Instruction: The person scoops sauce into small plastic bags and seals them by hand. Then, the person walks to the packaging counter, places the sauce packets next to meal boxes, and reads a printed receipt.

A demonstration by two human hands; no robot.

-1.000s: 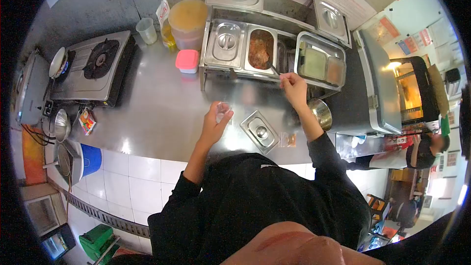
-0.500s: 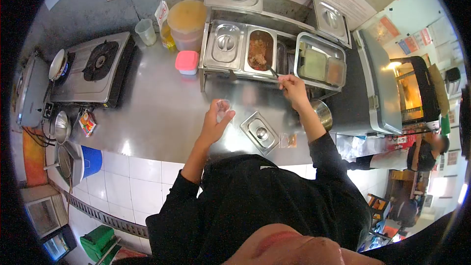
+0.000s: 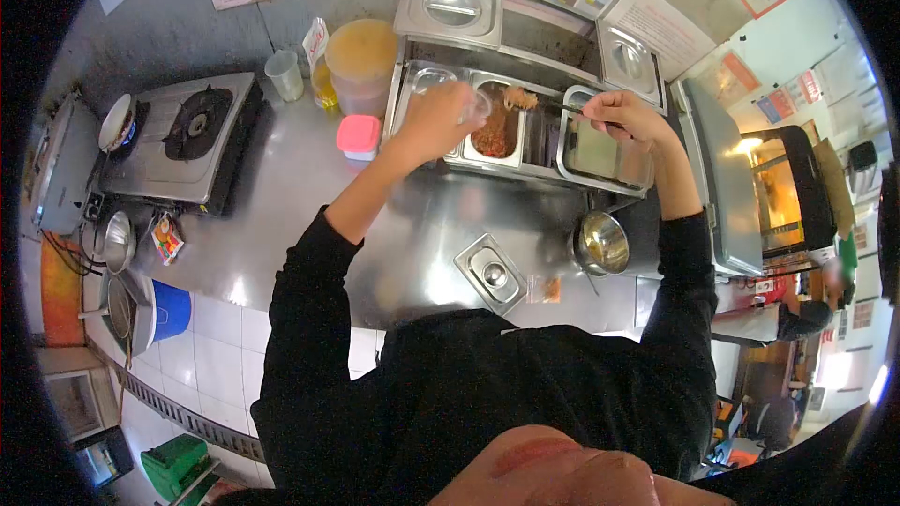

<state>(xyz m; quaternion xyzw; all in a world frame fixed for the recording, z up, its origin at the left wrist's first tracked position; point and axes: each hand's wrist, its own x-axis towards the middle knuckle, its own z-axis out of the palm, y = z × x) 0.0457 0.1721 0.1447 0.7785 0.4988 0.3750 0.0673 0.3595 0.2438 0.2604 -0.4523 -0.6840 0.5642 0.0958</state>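
My left hand (image 3: 436,126) is wrapped round a small clear cup (image 3: 477,109), above the left edge of an open metal pan (image 3: 494,136) of reddish-brown food. To the right, my right hand (image 3: 621,116) pinches the dark handle of a spoon (image 3: 567,110). A clump of food (image 3: 520,98) sits on the spoon's end, raised over the pan and just right of the cup, not touching it. Under my right hand is a metal tray (image 3: 600,145) with containers of pale food.
A small metal lid (image 3: 491,273) and a flat packet (image 3: 544,290) lie near the counter's front edge. A steel bowl (image 3: 601,244) stands to their right. On the left are a pink-lidded tub (image 3: 358,136) and a gas stove (image 3: 178,136). Another person (image 3: 797,316) is far right.
My left hand has moved up with the cup from over the counter to the pan. My right hand has risen rightward, lifting the spoon with food out of the pan.
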